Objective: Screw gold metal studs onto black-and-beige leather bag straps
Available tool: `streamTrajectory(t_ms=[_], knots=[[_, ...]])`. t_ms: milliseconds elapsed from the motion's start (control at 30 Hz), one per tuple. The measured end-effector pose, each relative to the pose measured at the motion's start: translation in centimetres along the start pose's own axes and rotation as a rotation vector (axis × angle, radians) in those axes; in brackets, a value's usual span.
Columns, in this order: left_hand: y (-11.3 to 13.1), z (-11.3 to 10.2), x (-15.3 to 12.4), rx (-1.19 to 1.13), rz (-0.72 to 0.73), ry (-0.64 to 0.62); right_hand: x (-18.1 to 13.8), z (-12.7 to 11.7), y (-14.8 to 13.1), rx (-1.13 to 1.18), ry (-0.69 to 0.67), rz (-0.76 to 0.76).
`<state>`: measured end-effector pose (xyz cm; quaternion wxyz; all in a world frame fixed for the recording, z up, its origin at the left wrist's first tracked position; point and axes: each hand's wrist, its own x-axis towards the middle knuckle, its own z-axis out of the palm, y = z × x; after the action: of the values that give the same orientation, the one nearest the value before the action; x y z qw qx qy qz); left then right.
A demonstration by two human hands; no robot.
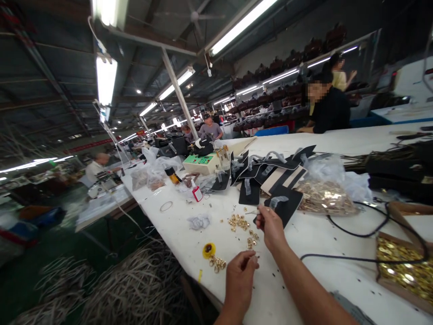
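Note:
My left hand (239,276) is closed in a pinch just above the white tabletop (176,234). What it pinches, if anything, is too small to make out. Fingers of my right hand (271,225) are wrapped round a thin, slender tool (250,213), its tip pointing left. Small gold metal fittings (238,222) lie in a loose pile left of my right hand. More gold fittings (217,263) sit beside a round yellow container (209,250) with a dark middle, left of my left hand. A black flat panel (287,205) with a plastic-wrapped handle lies behind my right hand.
Stacked black panels (248,192), a bag of metal pieces (324,197) and a red-and-white bottle (196,192) stand farther back. A green-topped machine (203,162) is behind them. A black cable (338,259) crosses the right side towards a box of gold parts (402,262). Several people work beyond.

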<state>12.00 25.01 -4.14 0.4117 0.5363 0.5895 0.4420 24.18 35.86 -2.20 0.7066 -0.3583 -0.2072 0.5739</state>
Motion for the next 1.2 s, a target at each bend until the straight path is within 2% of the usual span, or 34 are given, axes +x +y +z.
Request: streamTrajectory(t_ms=[67,267,367,500,667,767,867,1000,1067,1200], knots=[[-0.3,-0.3,-0.5,-0.104,-0.062,-0.012,-0.7,0.3,0.5,-0.103,-0.078,0.001],[-0.7,-2.2,-1.6,-0.427,-0.148,-0.001,-3.1,1.7,2.3,-0.611,-0.363,0.042],[-1.0,-3.4,-3.1,-0.520,-0.198,-0.052,-4.2,2.7,3.6,-0.789,-0.413,0.072],[-1.7,-4.3,-5.0,-0.529,-0.192,-0.110,-5.2,4.2,5.8,-0.957,-0.476,0.016],[-2.7,-4.6,-5.3,-0.568,-0.205,-0.186,-5.6,5.2,8.2,-1.078,-0.549,-0.018],[-2.5,-5.3,-5.5,-0.497,-0.221,-0.189,-5.9,5.3,8.7,-1.144,-0.557,-0.083],[-1.8,-7.7,-5.6,-0.331,-0.094,-0.095,-6.2,5.4,8.7,-1.170,-0.540,-0.161],[-2.4,-12.4,-4.2,-0.056,0.246,0.141,-6.5,5.5,8.7,-1.151,-0.518,-0.199],[-3.4,-14.3,-2.9,0.062,0.318,0.205,-6.5,5.5,8.8,-1.177,-0.527,-0.205],[-5.5,-16.3,-0.8,0.213,0.349,0.194,-6.5,5.5,9.2,-1.217,-0.589,-0.255]])
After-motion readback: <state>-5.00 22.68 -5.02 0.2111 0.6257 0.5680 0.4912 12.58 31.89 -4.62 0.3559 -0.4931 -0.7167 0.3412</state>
